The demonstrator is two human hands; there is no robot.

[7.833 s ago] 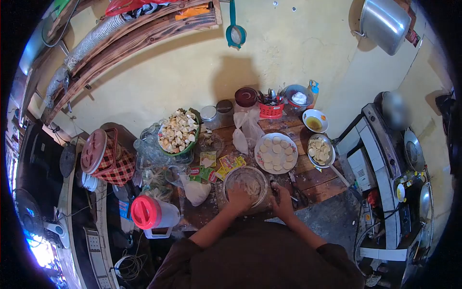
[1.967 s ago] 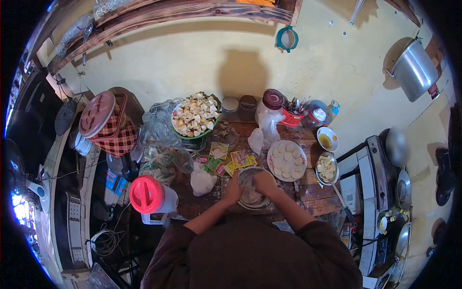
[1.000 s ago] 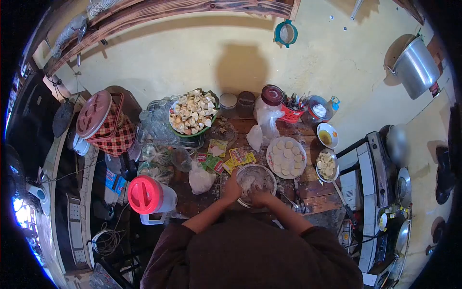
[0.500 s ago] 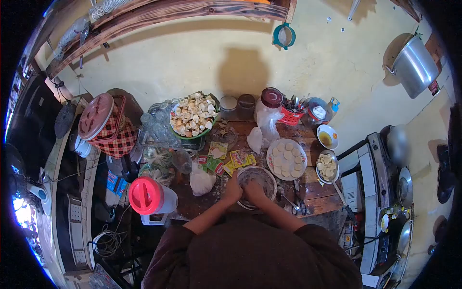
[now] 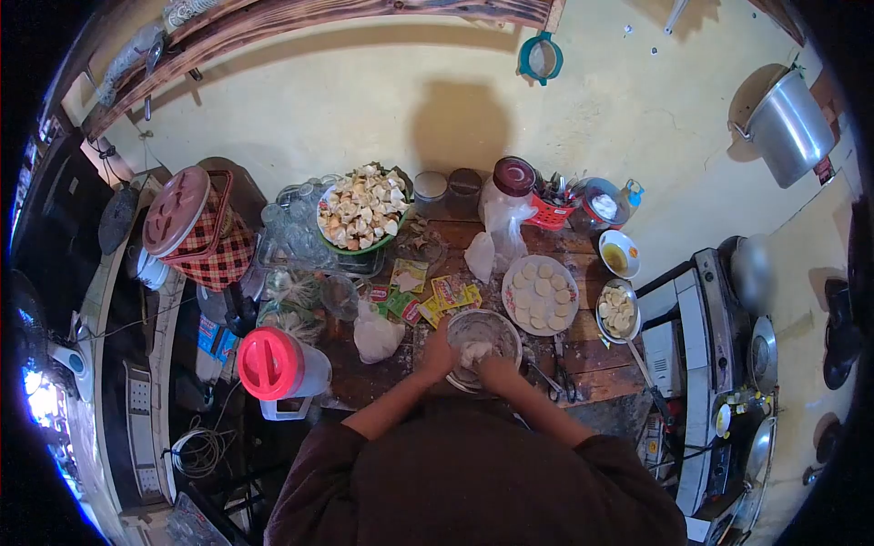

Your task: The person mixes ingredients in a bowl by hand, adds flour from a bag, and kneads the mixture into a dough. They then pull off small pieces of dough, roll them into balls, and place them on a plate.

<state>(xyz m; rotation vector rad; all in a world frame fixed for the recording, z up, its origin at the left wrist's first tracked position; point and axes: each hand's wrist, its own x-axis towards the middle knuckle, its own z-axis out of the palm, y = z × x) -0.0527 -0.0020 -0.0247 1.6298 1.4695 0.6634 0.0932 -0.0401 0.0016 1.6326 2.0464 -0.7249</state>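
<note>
A round metal bowl (image 5: 515, 338), its inside smeared with flour, sits at the table's front edge. My left hand (image 5: 438, 353) is closed on the bowl's left rim. Inside the bowl lies a pale lump of dough (image 5: 474, 352). My right hand (image 5: 497, 373) reaches over the near right rim, its fingers closed against the dough and partly hidden. Right of the bowl, a white plate (image 5: 511, 316) carries several flat, round dough pieces. A knotted white plastic bag (image 5: 378, 335) and yellow and green seasoning packets (image 5: 450, 292) lie left of and behind the bowl.
Scissors (image 5: 566, 371) lie right of the bowl. A pan of pale pieces (image 5: 617, 312) and a bowl with yellow liquid (image 5: 620, 253) stand farther right. A red-lidded pitcher (image 5: 273, 364) stands front left; a heaped basin (image 5: 364, 209) is at the back.
My right hand has shifted slightly right and toward me, bringing the dough lump into view. My left hand stays at the bowl's left rim. The camera view has shifted a little.
</note>
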